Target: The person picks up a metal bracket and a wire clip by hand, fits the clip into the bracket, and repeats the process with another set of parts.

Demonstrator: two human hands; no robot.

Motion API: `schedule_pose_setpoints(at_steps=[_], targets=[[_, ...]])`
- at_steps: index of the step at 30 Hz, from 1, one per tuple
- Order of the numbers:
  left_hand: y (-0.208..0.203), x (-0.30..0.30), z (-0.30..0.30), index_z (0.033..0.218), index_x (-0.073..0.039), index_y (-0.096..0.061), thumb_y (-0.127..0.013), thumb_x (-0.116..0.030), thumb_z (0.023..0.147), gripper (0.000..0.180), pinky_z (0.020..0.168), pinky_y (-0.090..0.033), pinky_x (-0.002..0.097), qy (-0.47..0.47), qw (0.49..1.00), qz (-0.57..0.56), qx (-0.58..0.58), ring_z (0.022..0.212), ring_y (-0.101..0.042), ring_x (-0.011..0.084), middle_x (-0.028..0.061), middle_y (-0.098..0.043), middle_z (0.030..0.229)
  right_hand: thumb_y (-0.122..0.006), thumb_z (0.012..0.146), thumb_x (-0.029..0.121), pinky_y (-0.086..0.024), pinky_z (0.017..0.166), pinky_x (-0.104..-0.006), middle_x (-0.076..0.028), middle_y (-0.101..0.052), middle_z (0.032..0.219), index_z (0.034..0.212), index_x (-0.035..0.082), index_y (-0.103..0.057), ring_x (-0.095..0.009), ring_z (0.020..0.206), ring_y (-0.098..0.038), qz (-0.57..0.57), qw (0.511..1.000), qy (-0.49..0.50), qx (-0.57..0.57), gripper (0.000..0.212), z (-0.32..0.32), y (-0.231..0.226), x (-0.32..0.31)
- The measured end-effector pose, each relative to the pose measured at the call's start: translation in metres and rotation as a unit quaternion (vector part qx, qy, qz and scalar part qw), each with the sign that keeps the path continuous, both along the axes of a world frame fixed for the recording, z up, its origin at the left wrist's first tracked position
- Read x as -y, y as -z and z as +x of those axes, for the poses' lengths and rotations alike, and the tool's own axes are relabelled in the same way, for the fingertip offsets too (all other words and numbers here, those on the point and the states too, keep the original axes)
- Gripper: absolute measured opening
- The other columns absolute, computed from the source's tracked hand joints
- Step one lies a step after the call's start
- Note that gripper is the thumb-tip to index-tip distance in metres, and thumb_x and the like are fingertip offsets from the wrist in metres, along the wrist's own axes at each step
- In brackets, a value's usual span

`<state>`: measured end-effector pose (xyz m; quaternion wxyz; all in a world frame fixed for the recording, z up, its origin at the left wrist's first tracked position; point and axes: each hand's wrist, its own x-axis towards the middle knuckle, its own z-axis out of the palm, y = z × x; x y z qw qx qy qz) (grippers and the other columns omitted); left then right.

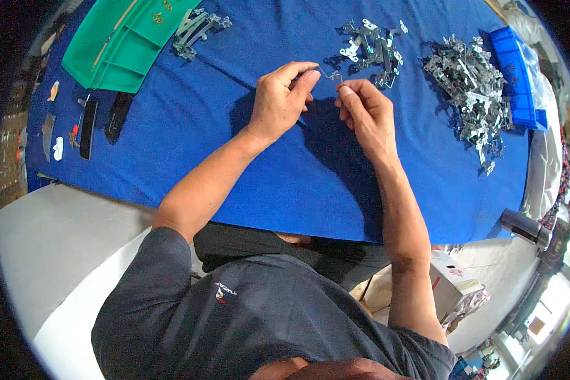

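Observation:
Between my two hands, above the blue cloth, is a small bent metal part (330,75), silvery and thin. My left hand (280,95) pinches its left end between thumb and forefinger. The thumb and forefinger of my right hand (366,113) close on its right end. Just beyond my right hand lies a small pile of similar metal brackets (375,52). A much larger heap of metal brackets (472,88) is off to the right, and a few more brackets (195,30) sit at the far left. The part's exact shape is too small to make out.
A blue cloth (285,183) covers the table. A green bin (123,50) stands at the far left, a blue bin (519,76) behind the right heap. Near the left edge lie a dark phone-like slab (88,130) and a small white object (58,148). A cardboard box (453,285) is below the table, right.

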<state>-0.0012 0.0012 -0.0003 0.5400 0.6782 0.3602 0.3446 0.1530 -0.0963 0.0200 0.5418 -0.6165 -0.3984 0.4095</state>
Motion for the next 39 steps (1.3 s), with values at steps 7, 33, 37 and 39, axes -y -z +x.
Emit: schedule_pose_setpoints(at_steps=[7, 33, 37, 39], targets=[[0.0, 0.0, 0.0, 0.116, -0.002, -0.068, -0.063, -0.022, 0.098, 0.028, 0.053, -0.052, 0.0217, 0.005, 1.0, 0.006, -0.004, 0.066, -0.062, 0.0068, 0.0036, -0.069, 0.083, -0.058, 0.1, 0.019, -0.047, 0.06, -0.0238, -0.002, -0.065, 0.076, 0.101, -0.001, -0.066, -0.007, 0.067, -0.057, -0.01, 0.999, -0.012, 0.045, 0.021, -0.001, -0.002, 0.0], [-0.004, 0.003, 0.0, 0.107, -0.003, -0.073, -0.076, -0.011, 0.083, 0.025, 0.066, -0.05, 0.0264, 0.047, 0.976, 0.211, -0.018, 0.077, -0.064, 0.0136, 0.0084, -0.071, 0.092, -0.066, 0.095, 0.016, -0.048, 0.064, -0.0277, -0.003, -0.065, 0.082, 0.109, 0.002, -0.063, -0.012, 0.069, -0.057, 0.093, 0.955, 0.019, 0.282, 0.02, 0.007, 0.016, -0.004], [-0.003, 0.002, -0.001, 0.109, -0.003, -0.072, -0.073, -0.013, 0.088, 0.023, 0.06, -0.05, 0.0248, 0.038, 0.97, 0.239, -0.024, 0.073, -0.064, 0.0108, 0.0075, -0.071, 0.092, -0.063, 0.097, 0.015, -0.046, 0.061, -0.0252, -0.002, -0.062, 0.08, 0.104, 0.002, -0.063, -0.009, 0.066, -0.054, 0.111, 0.983, 0.092, 0.116, 0.015, 0.006, 0.016, -0.003], [0.0, 0.003, 0.001, 0.113, -0.003, -0.07, -0.068, -0.017, 0.094, 0.024, 0.054, -0.05, 0.0224, -0.015, 0.998, 0.064, -0.007, 0.068, -0.062, 0.0074, 0.0058, -0.07, 0.087, -0.06, 0.099, 0.015, -0.045, 0.06, -0.0233, -0.001, -0.062, 0.08, 0.103, 0.001, -0.063, -0.006, 0.067, -0.055, 0.049, 0.995, 0.081, 0.024, 0.015, 0.003, 0.003, 0.0]])
